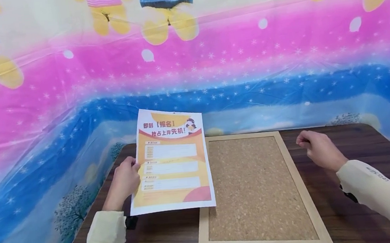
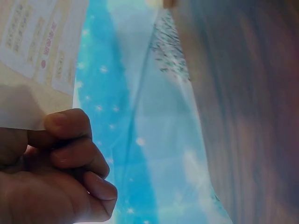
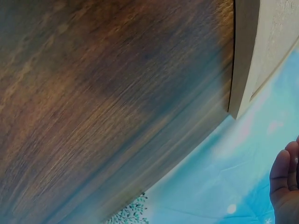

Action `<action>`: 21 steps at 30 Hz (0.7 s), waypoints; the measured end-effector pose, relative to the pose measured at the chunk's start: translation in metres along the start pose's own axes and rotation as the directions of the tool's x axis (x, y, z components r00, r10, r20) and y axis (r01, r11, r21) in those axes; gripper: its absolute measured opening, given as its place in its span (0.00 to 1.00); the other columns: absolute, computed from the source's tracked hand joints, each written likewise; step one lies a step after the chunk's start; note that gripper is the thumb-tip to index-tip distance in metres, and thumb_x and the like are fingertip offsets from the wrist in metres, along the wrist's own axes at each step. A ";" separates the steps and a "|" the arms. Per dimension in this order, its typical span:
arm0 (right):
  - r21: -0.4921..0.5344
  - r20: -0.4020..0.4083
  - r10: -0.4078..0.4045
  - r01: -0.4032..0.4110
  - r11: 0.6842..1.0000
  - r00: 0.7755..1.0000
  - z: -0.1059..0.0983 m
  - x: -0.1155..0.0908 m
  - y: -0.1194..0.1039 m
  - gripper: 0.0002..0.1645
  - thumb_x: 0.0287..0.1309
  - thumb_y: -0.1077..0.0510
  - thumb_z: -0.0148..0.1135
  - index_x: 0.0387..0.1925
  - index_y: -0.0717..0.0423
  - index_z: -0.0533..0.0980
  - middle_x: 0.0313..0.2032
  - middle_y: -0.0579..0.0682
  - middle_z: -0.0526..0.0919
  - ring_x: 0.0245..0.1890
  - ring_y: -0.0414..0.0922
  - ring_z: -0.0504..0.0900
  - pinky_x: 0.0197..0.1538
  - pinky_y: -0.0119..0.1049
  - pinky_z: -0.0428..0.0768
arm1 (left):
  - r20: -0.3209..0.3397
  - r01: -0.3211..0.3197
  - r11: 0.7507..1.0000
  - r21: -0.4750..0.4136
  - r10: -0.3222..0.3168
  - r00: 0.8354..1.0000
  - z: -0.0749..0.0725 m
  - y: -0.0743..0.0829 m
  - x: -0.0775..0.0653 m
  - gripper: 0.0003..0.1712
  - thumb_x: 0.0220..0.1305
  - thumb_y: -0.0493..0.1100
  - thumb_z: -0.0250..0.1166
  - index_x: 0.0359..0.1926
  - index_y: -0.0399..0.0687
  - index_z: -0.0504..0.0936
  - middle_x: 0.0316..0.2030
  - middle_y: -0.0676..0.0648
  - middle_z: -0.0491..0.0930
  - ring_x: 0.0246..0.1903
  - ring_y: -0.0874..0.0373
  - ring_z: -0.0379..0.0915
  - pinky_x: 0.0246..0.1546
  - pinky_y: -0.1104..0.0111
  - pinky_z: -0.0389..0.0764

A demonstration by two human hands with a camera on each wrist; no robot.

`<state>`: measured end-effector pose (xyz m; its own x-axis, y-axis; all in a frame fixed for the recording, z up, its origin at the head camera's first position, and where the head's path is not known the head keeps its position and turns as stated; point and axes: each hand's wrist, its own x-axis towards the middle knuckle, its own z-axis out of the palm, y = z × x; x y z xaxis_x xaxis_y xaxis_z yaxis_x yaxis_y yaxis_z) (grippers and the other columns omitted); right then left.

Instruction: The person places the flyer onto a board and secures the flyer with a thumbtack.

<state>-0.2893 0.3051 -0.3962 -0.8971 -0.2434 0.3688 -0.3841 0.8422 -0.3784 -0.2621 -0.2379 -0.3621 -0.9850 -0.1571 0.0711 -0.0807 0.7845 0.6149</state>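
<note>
My left hand pinches the left edge of a printed poster sheet between thumb and fingers. The sheet is orange and yellow with red lettering and white boxes. It is held up, and its right side overlaps the corkboard in the head view. A small dark spot shows at its top edge. In the left wrist view, curled fingers hold the paper's corner. My right hand, loosely curled, hovers right of the board with nothing visible in it. Only some right fingers show in the right wrist view.
The corkboard's pale wooden frame lies on a dark wood-grain table. Behind and to the left hangs a pink and blue printed cloth, reaching down to the table's far edge.
</note>
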 end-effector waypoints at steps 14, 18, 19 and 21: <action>0.013 0.009 0.002 -0.003 1.000 1.000 0.000 0.001 -0.002 0.10 0.62 0.72 0.52 0.37 0.56 0.75 0.35 0.52 0.79 0.31 0.48 0.76 0.32 0.43 0.73 | 0.117 -0.081 0.996 -0.042 0.085 0.990 0.068 0.055 -0.002 0.10 0.73 0.37 0.47 0.44 0.35 0.72 0.28 0.43 0.74 0.24 0.55 0.71 0.24 0.66 0.71; 0.012 0.009 -0.005 0.005 1.000 1.000 0.001 0.002 -0.001 0.11 0.62 0.73 0.52 0.37 0.55 0.75 0.35 0.52 0.79 0.32 0.47 0.77 0.32 0.44 0.74 | 0.152 -0.079 0.996 -0.047 0.085 0.985 0.088 0.066 -0.002 0.10 0.72 0.37 0.48 0.45 0.35 0.73 0.27 0.44 0.74 0.24 0.55 0.71 0.25 0.66 0.72; 0.014 0.010 -0.007 0.007 1.000 1.000 0.001 0.002 -0.002 0.11 0.62 0.73 0.52 0.37 0.55 0.75 0.35 0.52 0.79 0.32 0.47 0.77 0.33 0.44 0.74 | 0.164 -0.074 0.996 -0.054 0.082 0.983 0.092 0.068 -0.002 0.10 0.72 0.37 0.48 0.45 0.35 0.73 0.28 0.44 0.74 0.24 0.55 0.71 0.25 0.66 0.72; 0.014 0.011 -0.010 0.010 1.000 1.000 0.001 0.003 -0.003 0.12 0.62 0.73 0.52 0.37 0.55 0.75 0.35 0.52 0.79 0.32 0.47 0.77 0.33 0.45 0.74 | 0.184 -0.065 0.996 -0.057 0.074 0.980 0.100 0.072 -0.002 0.11 0.73 0.38 0.48 0.46 0.35 0.72 0.28 0.44 0.74 0.25 0.55 0.72 0.25 0.66 0.72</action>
<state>-0.2911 0.3015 -0.3948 -0.8954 -0.2572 0.3634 -0.3962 0.8327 -0.3869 -0.2814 -0.1210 -0.3968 -0.9995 0.0147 -0.0296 -0.0082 0.7576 0.6527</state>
